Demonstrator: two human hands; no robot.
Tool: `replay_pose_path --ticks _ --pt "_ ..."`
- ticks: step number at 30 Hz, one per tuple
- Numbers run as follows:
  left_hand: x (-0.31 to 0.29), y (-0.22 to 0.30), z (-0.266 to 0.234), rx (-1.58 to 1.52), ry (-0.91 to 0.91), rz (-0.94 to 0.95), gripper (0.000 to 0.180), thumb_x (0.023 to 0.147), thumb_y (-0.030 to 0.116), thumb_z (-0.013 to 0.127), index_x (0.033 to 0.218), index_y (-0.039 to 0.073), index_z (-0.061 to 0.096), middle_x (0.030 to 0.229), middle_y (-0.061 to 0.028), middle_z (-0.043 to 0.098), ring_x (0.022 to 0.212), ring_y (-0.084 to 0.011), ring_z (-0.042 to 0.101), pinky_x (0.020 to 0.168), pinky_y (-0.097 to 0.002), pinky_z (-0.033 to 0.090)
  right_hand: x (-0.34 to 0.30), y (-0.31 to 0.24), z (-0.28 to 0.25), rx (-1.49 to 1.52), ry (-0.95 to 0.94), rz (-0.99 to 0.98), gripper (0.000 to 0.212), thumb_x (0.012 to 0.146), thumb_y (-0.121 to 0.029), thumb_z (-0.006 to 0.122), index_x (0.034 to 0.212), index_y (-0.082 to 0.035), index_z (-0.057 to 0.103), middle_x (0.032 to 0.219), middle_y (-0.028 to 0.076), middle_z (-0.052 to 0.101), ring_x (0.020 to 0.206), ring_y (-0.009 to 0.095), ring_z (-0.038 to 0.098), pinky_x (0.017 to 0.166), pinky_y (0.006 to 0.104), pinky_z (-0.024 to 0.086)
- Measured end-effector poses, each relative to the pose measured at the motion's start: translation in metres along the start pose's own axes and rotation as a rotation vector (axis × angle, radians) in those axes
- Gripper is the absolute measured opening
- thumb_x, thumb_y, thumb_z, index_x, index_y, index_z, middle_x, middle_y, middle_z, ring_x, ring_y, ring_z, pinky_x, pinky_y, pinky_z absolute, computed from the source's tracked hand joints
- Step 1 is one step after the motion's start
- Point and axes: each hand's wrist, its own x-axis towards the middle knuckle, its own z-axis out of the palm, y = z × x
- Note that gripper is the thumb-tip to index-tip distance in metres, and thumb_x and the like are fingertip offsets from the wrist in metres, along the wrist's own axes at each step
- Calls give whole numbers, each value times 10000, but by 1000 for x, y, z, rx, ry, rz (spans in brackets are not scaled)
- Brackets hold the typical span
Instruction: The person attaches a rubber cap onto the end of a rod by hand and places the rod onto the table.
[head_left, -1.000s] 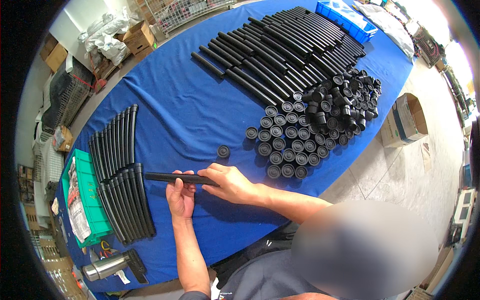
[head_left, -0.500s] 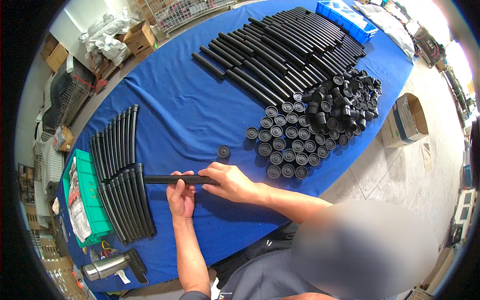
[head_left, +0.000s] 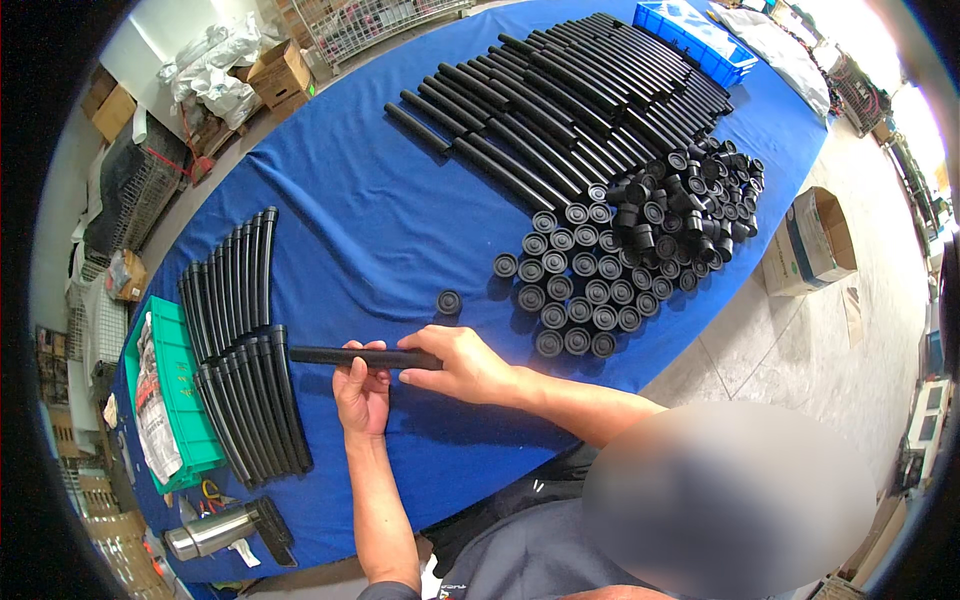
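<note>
A black tube (head_left: 318, 355) lies level across both of my hands, just above the blue cloth. My left hand (head_left: 362, 402) grips it near the middle, thumb in front and fingers beneath. Around its right end my right hand (head_left: 462, 366) is closed, and the palm hides that end. Just beyond the tube a single round black cap (head_left: 448, 301) sits on the cloth. To the right of it stand rows of similar caps (head_left: 553, 289), with a loose heap of caps (head_left: 690, 200) behind them. The tube's left end points at two rows of black tubes with wider ends (head_left: 262, 405).
Many plain black tubes (head_left: 520, 165) are stacked across the far side of the table (head_left: 340, 180), near a blue crate (head_left: 690, 45). At the left edge are a green crate (head_left: 190, 400) and a steel flask (head_left: 212, 533). A cardboard box (head_left: 815, 245) stands on the floor at right.
My right hand has slid slightly right along the tube. The tube's left end now shows a little apart from the rows of tubes. My left hand has hardly moved.
</note>
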Motion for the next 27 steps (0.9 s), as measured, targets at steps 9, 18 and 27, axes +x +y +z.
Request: replay_pose_path --ticks 9,18,27 --pt "0 0 2 23 -6 -14 290 896 117 696 1135 44 548 1092 -196 676 771 -191 639 672 -285 519 0 -2 -2 6 36 -13 363 827 -129 716 1139 27 617 973 196 654 868 352 663 761 414 526" --pt "1 0 3 24 -13 -21 289 901 136 693 1131 41 547 1080 -198 679 766 -196 645 674 -287 526 -2 -2 2 -45 28 -34 363 822 -140 712 1119 34 599 963 201 652 871 375 657 756 433 530" --pt "0 1 6 59 -20 1 293 903 153 695 1131 38 552 1072 -197 684 764 -189 648 673 -291 531 -1 0 0 -16 22 -34 365 824 -116 708 1135 37 595 972 197 640 867 370 654 739 431 532"
